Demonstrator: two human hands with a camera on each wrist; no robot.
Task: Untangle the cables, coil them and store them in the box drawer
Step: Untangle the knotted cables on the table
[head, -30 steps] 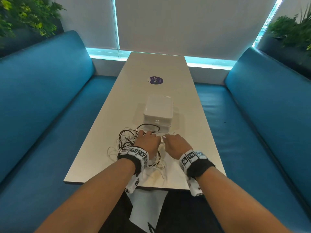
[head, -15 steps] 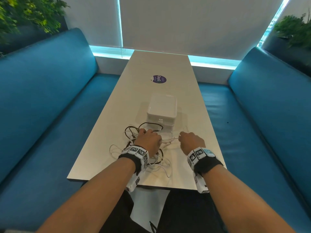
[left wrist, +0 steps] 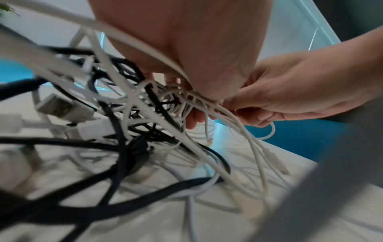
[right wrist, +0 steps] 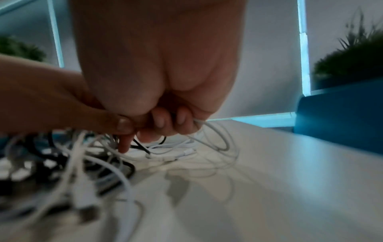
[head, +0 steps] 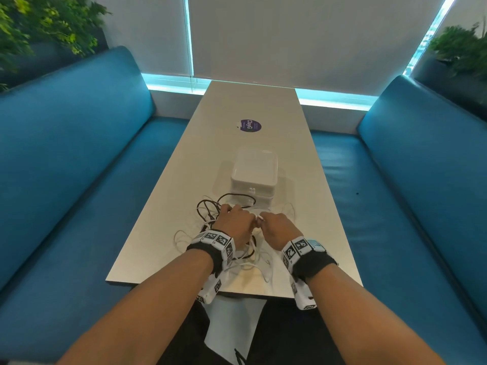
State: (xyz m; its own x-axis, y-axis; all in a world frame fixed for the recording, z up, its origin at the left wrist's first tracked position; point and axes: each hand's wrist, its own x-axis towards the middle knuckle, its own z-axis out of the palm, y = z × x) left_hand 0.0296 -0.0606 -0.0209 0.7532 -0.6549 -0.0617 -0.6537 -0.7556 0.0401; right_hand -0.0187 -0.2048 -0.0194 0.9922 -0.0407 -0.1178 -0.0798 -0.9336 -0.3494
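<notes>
From above, my left hand (head: 233, 219) and right hand (head: 276, 227) meet knuckle to knuckle over the tangled cables (head: 210, 210), the closed box drawer (head: 254, 177) just beyond them. At my left wrist, curled fingers clutch white strands fanning down toward the table (left wrist: 311, 212). At my right wrist, my fist closes on a thin white cable (right wrist: 215, 131) looping out rightward.

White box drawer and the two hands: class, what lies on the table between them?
In the head view, a black cable loop and thin white cable strands lie between the white box drawer and both hands.
</notes>
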